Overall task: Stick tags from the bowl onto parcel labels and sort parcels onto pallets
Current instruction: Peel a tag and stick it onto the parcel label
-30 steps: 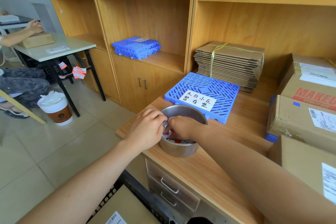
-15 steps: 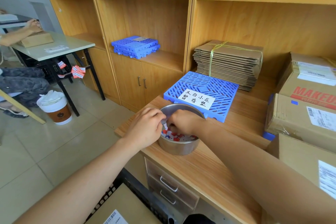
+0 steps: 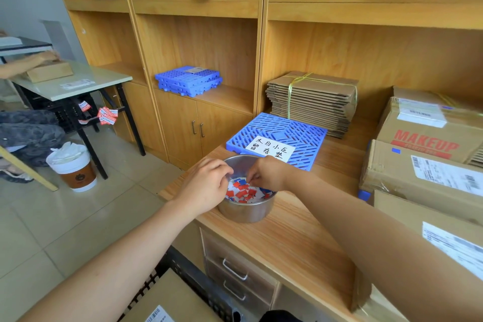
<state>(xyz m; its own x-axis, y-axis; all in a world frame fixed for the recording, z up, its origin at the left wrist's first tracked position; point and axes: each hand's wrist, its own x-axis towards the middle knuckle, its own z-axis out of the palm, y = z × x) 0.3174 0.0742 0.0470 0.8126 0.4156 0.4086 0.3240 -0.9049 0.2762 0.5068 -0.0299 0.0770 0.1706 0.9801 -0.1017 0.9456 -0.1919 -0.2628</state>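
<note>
The bowl (image 3: 245,213) is round, of plain shiny steel, and stands near the front edge of the wooden counter (image 3: 292,240). Inside lie the tags (image 3: 245,193): small flat squares, mostly red, some blue, on white paper.

Both my hands are at the bowl's mouth. My left hand (image 3: 206,185) is curled over the left rim. My right hand (image 3: 269,172) comes in from the right, with thumb and finger drawn narrow together just above the tags. Whether either hand holds a tag I cannot tell; the fingertips hide it.

Just behind the bowl lies a blue plastic pallet (image 3: 300,131) with an open grid. On it is a white paper sign (image 3: 270,150) with two rows of black handwritten Chinese characters.

At the right are cardboard parcels. One box (image 3: 418,142) shows "MAKEUP" in big red letters and has a white label on top. The parcel (image 3: 407,178) before it carries a white label with barcodes, too small to read.

Behind the pallet sits a bundle of flat cardboard (image 3: 312,102), tied with a yellow strap. More blue pallets (image 3: 189,80) are stacked on the shelf at the left.
</note>
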